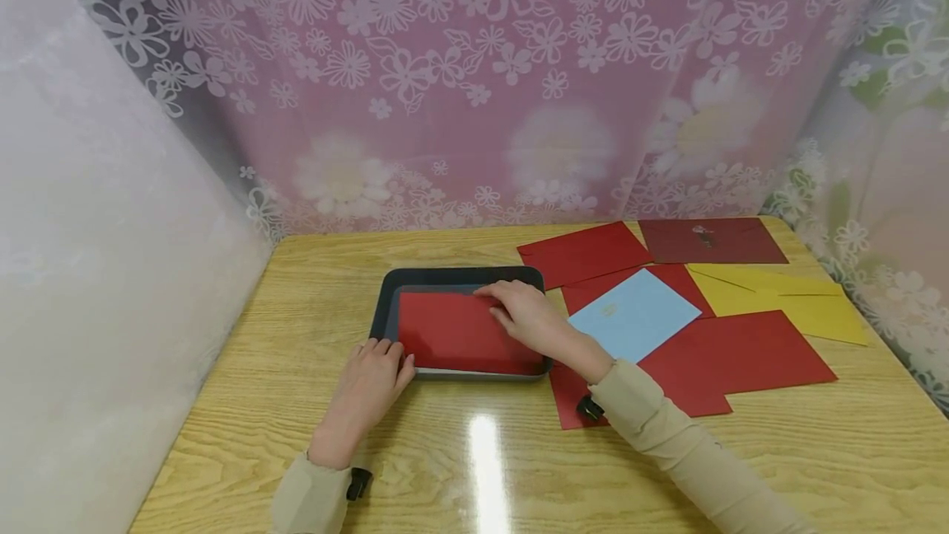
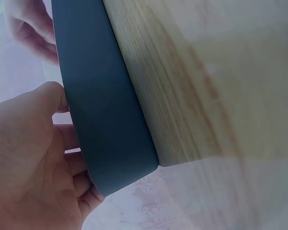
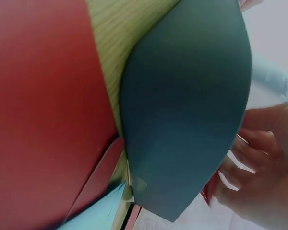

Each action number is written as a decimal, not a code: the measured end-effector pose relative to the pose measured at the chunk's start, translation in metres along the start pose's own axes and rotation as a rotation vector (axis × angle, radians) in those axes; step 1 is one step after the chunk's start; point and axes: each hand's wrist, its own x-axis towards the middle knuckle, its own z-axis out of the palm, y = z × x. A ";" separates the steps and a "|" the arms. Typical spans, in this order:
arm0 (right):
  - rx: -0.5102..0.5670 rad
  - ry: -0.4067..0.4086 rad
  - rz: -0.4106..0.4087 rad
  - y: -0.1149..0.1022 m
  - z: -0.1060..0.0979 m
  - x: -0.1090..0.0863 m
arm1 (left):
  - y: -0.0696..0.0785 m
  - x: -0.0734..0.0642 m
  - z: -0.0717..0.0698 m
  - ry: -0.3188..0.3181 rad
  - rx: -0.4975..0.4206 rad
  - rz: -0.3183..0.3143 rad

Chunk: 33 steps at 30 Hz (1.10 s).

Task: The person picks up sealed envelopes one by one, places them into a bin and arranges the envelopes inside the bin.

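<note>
A red envelope (image 1: pixel 452 332) lies inside a dark tray (image 1: pixel 423 276) on the table. My left hand (image 1: pixel 371 377) rests at the tray's front left corner. Its bent fingers reach over the dark rim (image 2: pixel 69 91), beside the envelope's left edge, and their tips are hidden in the left wrist view. Over the envelope's right half, my right hand (image 1: pixel 530 320) holds it near the back edge with fingers and thumb. A small red corner (image 3: pixel 211 187) shows by those fingers above the rim in the right wrist view.
Right of the tray, several envelopes overlap on the table: a light blue one (image 1: pixel 638 311), a yellow one (image 1: pixel 786 303), a maroon one (image 1: pixel 712 240) and several red ones (image 1: pixel 749 353). A floral curtain (image 1: pixel 474 105) hangs behind the table (image 1: pixel 311 295).
</note>
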 end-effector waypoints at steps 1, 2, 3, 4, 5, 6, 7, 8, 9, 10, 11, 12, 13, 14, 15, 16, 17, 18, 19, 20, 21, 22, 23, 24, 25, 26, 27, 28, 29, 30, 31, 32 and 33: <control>-0.019 -0.022 -0.004 0.001 0.000 -0.001 | 0.000 0.000 0.000 -0.003 -0.002 -0.002; -0.034 -0.045 -0.011 0.002 -0.001 -0.001 | 0.000 0.000 0.000 -0.004 -0.002 -0.002; -0.045 -0.067 -0.018 0.003 -0.001 -0.002 | 0.000 0.000 0.001 -0.006 -0.003 -0.003; -0.054 -0.086 -0.027 0.004 -0.002 -0.003 | 0.000 0.000 0.001 -0.005 -0.004 -0.004; -0.059 -0.100 -0.039 0.005 -0.002 -0.004 | 0.000 0.000 0.001 -0.003 -0.005 -0.004; -0.050 -0.108 -0.047 0.007 -0.003 -0.005 | 0.000 0.000 0.001 -0.001 -0.008 -0.004; -0.042 -0.106 -0.052 0.008 -0.005 -0.005 | 0.000 0.000 0.001 0.002 -0.011 -0.004; -0.025 -0.095 -0.055 0.010 -0.006 -0.006 | 0.000 0.000 0.001 0.003 -0.013 -0.004; -0.011 -0.078 -0.055 0.011 -0.009 -0.007 | 0.000 0.000 0.001 0.003 -0.016 -0.004; 0.005 -0.052 -0.054 0.013 -0.011 -0.007 | 0.000 0.000 0.001 0.002 -0.019 -0.005; 0.016 -0.021 -0.053 0.014 -0.014 -0.008 | 0.000 0.000 0.001 0.000 -0.021 -0.006; 0.025 0.015 -0.047 0.016 -0.017 -0.009 | 0.000 -0.001 0.001 -0.001 -0.023 -0.006; 0.033 0.055 -0.046 0.017 -0.021 -0.011 | 0.000 -0.001 0.001 -0.003 -0.024 -0.006; 0.041 0.097 -0.050 0.019 -0.024 -0.012 | 0.000 -0.001 0.001 -0.005 -0.025 -0.007; 0.045 0.138 -0.056 0.021 -0.027 -0.014 | 0.000 -0.001 0.001 -0.006 -0.026 -0.007; 0.052 0.180 -0.061 0.023 -0.030 -0.015 | 0.000 -0.001 0.001 -0.006 -0.025 -0.008; 0.053 0.220 -0.068 0.026 -0.033 -0.017 | 0.000 -0.001 0.001 -0.006 -0.025 -0.008; 0.055 0.256 -0.074 0.028 -0.035 -0.019 | 0.000 -0.001 0.001 -0.006 -0.024 -0.009; 0.057 0.285 -0.081 0.032 -0.038 -0.020 | 0.000 -0.001 0.001 -0.005 -0.023 -0.009; 0.055 0.311 -0.086 0.035 -0.040 -0.022 | 0.000 -0.001 0.001 -0.005 -0.022 -0.009; 0.056 0.330 -0.085 0.038 -0.042 -0.024 | -0.001 -0.001 0.001 -0.006 -0.020 -0.009; 0.050 0.345 -0.080 0.041 -0.045 -0.026 | -0.001 -0.001 0.001 -0.008 -0.019 -0.009; 0.042 0.356 -0.075 0.045 -0.047 -0.028 | -0.001 -0.001 0.001 -0.009 -0.019 -0.009; 0.034 0.362 -0.066 0.049 -0.049 -0.030 | -0.001 -0.001 0.001 -0.009 -0.018 -0.007; 0.027 0.364 -0.057 0.053 -0.051 -0.032 | -0.001 -0.001 0.001 -0.009 -0.018 -0.006; 0.015 0.364 -0.047 0.058 -0.053 -0.034 | -0.001 -0.001 0.002 -0.011 -0.017 -0.006; 0.003 0.357 -0.034 0.063 -0.055 -0.036 | -0.001 -0.001 0.002 -0.010 -0.016 -0.006; -0.008 0.349 -0.023 0.068 -0.057 -0.039 | -0.001 -0.001 0.002 -0.010 -0.016 -0.005; -0.017 0.336 -0.012 0.074 -0.058 -0.041 | -0.001 -0.001 0.002 -0.009 -0.016 -0.005; -0.026 0.320 0.000 0.080 -0.060 -0.044 | -0.001 -0.001 0.002 -0.008 -0.015 -0.005; -0.035 0.300 0.010 0.086 -0.061 -0.046 | -0.001 -0.001 0.002 -0.008 -0.016 -0.006; -0.044 0.277 0.022 0.091 -0.062 -0.049 | -0.001 -0.001 0.003 -0.008 -0.018 -0.007; -0.053 0.249 0.037 0.097 -0.063 -0.052 | -0.001 -0.001 0.003 -0.008 -0.019 -0.007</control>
